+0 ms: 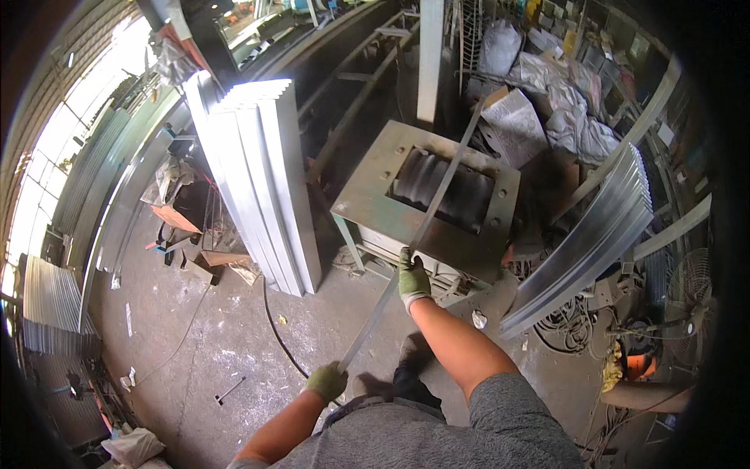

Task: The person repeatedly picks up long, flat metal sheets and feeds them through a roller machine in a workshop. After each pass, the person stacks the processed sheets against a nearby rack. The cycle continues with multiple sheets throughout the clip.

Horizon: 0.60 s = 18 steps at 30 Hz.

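A long, narrow metal strip (443, 190) slants from near my body up across a worn steel machine table (371, 181). Its far part passes over the table's opening, where a dark ribbed roller (418, 176) shows. My left hand (326, 381), in a green glove, is closed round the near end of the strip, low at my left side. Further along, at the table's front edge, my gloved right hand (414, 277) grips the strip with the arm stretched forward. The fingers of the left hand are partly hidden.
Tall stacks of shiny metal profiles lean upright at left (262, 180) and right (590, 238). A pale post (430, 59) rises behind the machine. A black cable (277, 332) crosses the floor. Crumpled sacks (574, 117) lie far right; a fan (691, 293) stands at the right edge.
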Tool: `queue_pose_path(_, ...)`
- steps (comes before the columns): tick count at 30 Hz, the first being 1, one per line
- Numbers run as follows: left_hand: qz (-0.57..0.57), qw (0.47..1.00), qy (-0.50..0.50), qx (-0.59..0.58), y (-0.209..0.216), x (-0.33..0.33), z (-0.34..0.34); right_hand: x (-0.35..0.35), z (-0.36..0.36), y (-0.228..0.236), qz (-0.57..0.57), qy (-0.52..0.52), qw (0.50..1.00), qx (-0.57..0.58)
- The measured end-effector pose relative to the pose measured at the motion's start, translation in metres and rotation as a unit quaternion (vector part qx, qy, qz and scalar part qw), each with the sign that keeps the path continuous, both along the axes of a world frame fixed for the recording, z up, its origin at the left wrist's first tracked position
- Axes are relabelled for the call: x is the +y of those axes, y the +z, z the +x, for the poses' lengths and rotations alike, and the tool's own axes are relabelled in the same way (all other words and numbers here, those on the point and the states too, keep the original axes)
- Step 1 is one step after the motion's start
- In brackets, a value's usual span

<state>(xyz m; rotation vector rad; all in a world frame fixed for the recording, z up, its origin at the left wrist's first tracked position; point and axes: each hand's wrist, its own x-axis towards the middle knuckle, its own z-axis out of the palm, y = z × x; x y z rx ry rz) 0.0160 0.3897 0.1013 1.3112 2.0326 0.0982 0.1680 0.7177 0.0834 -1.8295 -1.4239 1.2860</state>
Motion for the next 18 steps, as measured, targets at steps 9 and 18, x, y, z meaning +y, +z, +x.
queue_pose_path(9, 0.062, 0.995, -0.071, 0.026, -0.013, 0.280, 0.034, -0.116, 0.139, -0.155, -0.037, 0.069, 0.992, 0.100)
queue_pose_path(18, 0.033, 0.980, -0.165, 0.110, 0.001, 0.467, 0.063, -0.183, 0.392, -0.182, -0.243, 0.175, 0.904, -0.306)
